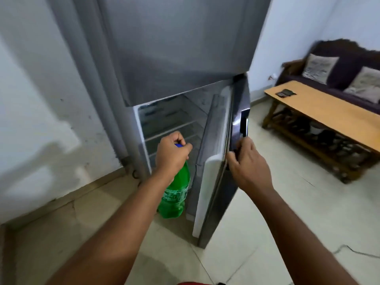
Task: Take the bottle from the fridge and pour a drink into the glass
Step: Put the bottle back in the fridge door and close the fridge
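Note:
A grey two-door fridge (176,48) stands in front of me with its lower door (213,177) swung partly open. My left hand (171,155) is closed around the neck of a green plastic bottle (176,194) with a blue cap, which hangs upright in front of the open compartment. My right hand (246,163) grips the outer edge of the lower door. Bare wire shelves (170,128) show inside the fridge. No glass is in view.
A white wall (41,99) is close on the left. To the right stands a low wooden table (329,112) with a dark small object (285,92) on it, and a dark sofa (349,64) with cushions behind. The floor is pale tile.

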